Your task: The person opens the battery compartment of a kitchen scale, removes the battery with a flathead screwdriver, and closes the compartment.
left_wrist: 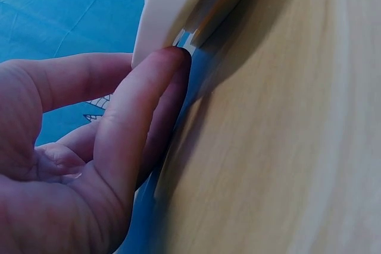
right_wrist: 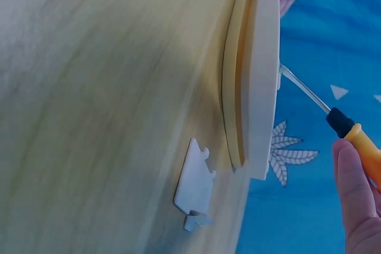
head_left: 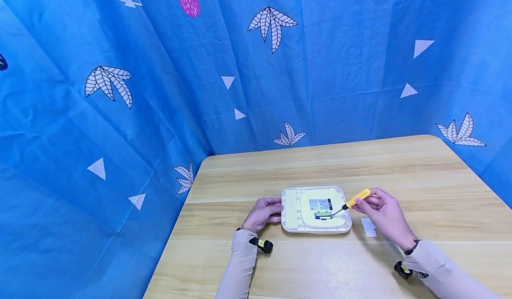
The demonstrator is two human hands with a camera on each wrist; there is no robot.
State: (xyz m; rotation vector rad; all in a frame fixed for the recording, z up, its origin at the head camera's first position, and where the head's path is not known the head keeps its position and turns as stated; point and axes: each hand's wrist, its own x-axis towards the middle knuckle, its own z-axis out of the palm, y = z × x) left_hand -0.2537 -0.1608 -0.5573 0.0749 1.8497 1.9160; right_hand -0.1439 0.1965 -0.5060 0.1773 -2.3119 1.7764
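A white rounded-rectangular device [head_left: 291, 221], which looks like a kitchen scale, lies underside up, with a printed label and an uncovered battery compartment. Its left edge is held between the thumb and fingers of my left hand [head_left: 262, 213]; the left wrist view shows the device's corner [left_wrist: 169, 19] between them. My right hand [head_left: 386, 214] grips a screwdriver [head_left: 358, 198] by its yellow handle. The metal shaft [right_wrist: 306, 89] slants down to the compartment, its tip at the right end of the batteries [head_left: 323, 215]. A small white battery cover [head_left: 369, 227] lies right of the device.
The wooden table [head_left: 320, 268] has a blue patterned curtain [head_left: 340, 68] behind it and along its left side. Black wrist cameras sit on the left wrist [head_left: 265, 245] and right wrist [head_left: 402, 270].
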